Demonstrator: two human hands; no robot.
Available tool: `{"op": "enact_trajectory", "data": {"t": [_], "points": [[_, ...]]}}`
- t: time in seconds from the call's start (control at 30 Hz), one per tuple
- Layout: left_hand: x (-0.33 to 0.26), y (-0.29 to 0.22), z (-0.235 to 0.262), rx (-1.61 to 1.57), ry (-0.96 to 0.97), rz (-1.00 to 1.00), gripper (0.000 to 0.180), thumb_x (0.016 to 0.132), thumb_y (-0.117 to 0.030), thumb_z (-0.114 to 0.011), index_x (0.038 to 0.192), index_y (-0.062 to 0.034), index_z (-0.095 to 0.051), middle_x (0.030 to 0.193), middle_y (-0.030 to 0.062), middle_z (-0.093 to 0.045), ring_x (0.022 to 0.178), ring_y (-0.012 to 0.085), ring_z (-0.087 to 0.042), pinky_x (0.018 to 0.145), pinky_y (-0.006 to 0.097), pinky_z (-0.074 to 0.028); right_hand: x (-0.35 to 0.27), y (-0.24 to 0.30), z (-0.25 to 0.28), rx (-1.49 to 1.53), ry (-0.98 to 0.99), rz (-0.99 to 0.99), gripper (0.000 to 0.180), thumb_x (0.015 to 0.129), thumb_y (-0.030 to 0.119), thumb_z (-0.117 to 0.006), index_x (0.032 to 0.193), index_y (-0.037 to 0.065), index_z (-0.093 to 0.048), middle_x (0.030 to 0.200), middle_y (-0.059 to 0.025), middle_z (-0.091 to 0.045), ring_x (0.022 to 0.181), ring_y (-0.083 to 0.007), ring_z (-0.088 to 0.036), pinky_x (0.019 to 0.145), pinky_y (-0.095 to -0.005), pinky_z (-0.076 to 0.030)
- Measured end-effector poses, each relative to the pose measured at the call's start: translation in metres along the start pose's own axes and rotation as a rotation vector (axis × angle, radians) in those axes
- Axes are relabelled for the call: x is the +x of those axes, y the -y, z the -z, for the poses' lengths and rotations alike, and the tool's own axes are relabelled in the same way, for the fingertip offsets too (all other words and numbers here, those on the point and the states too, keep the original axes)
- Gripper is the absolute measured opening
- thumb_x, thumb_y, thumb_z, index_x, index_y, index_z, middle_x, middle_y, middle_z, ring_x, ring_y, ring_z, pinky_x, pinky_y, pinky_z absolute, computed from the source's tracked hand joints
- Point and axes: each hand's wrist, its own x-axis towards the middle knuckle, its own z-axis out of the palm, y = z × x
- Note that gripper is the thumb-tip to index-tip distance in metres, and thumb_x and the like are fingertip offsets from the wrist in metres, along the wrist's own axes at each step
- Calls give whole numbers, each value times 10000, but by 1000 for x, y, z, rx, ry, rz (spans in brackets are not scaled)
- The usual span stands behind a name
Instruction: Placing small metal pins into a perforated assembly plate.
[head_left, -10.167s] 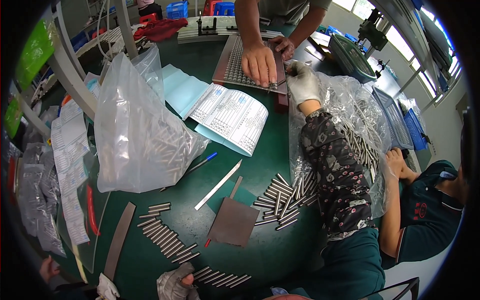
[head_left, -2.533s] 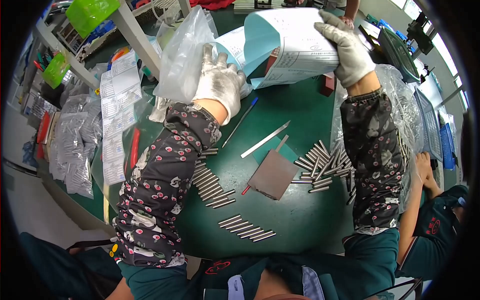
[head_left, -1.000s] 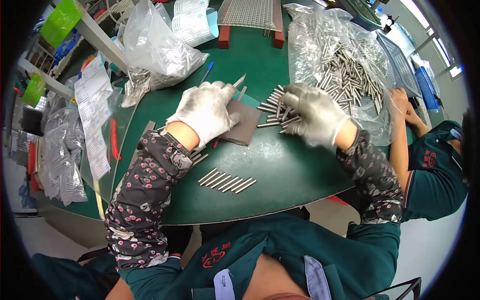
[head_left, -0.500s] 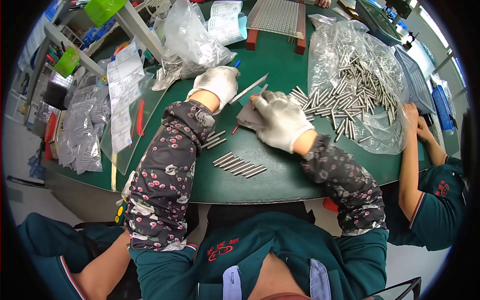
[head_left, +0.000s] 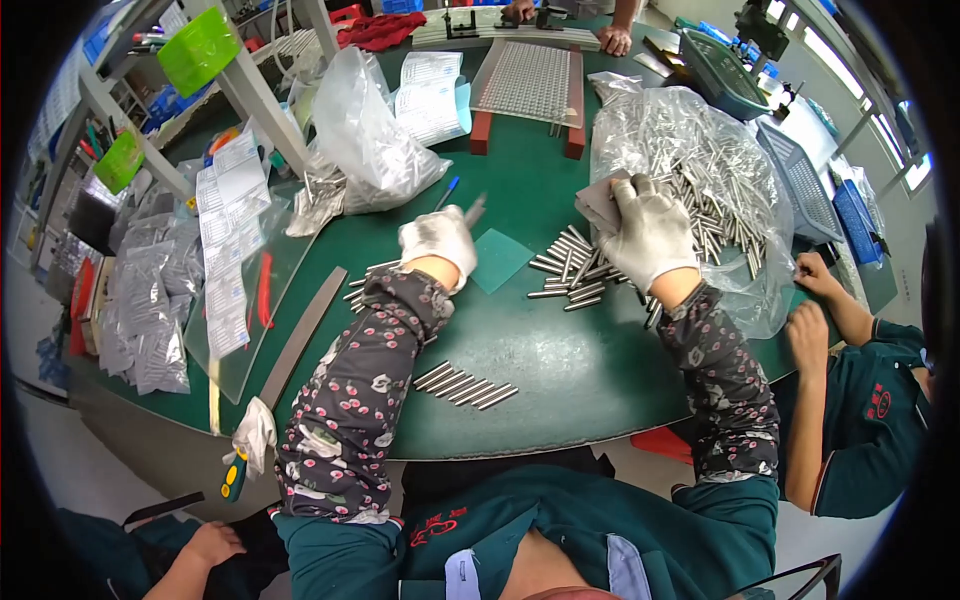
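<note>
The pad [head_left: 598, 205], square and grey-brown, is in the right hand [head_left: 645, 230], its fingers pinching the near edge; it sits above the far edge of a loose heap of pins [head_left: 548, 294]. The left hand [head_left: 440, 243] is curled closed on a thin strip [head_left: 476, 210], whose blurred end sticks out past the fingers. Between the hands, a green sheet [head_left: 502, 260] lies flat on the worktop [head_left: 560, 370]. Nearer the body, a slanted row of pins [head_left: 466, 386] lies side by side; more show partly behind the left forearm. A dark bar [head_left: 303, 340] lies to the left.

Beyond the left hand are a blue-capped pen [head_left: 447, 192], a filled plastic bag [head_left: 365, 150] and papers [head_left: 430, 95]. Farther back, a perforated plate [head_left: 528, 80] rests on red blocks [head_left: 480, 132]. To the right, a clear bag [head_left: 690, 105] spreads around many pins, near a co-worker's hands [head_left: 808, 330].
</note>
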Motion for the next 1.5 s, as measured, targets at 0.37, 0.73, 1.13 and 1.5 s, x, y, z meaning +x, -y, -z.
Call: {"op": "enact_trajectory", "data": {"t": [0.37, 0.73, 1.13, 1.5], "points": [[6, 20, 6, 157, -110, 19, 233, 756, -148, -490, 963, -79, -571, 921, 130, -616, 880, 273, -593, 762, 386, -448, -6, 23, -11, 0, 150, 360, 471, 763, 386, -519, 1133, 95, -495, 1274, -142, -394, 1243, -285, -275, 1015, -431, -196], [46, -27, 26, -73, -203, -283, 303, 767, -214, -496, 1034, -77, -536, 982, 140, -581, 904, 294, -563, 776, 395, -449, 43, -3, -17, 399, 186, 221, 267, 735, 246, -567, 961, 104, -577, 959, -108, -577, 930, -273, -541, 763, -358, -449], [159, -88, -13, 78, -479, -491, 452, 775, -83, -405, 1227, -85, -400, 1311, 52, -353, 1240, 212, -283, 973, 416, -283, 174, -45, -106, 175, 68, -93, 177, 735, 211, -553, 880, 180, -650, 927, -76, -604, 885, -260, -572, 772, -358, -457], [164, -93, -11, 136, -415, -444, 446, 780, -100, -421, 1224, -77, -404, 1281, 51, -368, 1213, 197, -311, 985, 419, -247, 177, -47, -128, -341, -144, 263, 114, 706, 83, -505, 772, 103, -595, 777, -44, -571, 792, -199, -566, 634, -289, -491]]}}
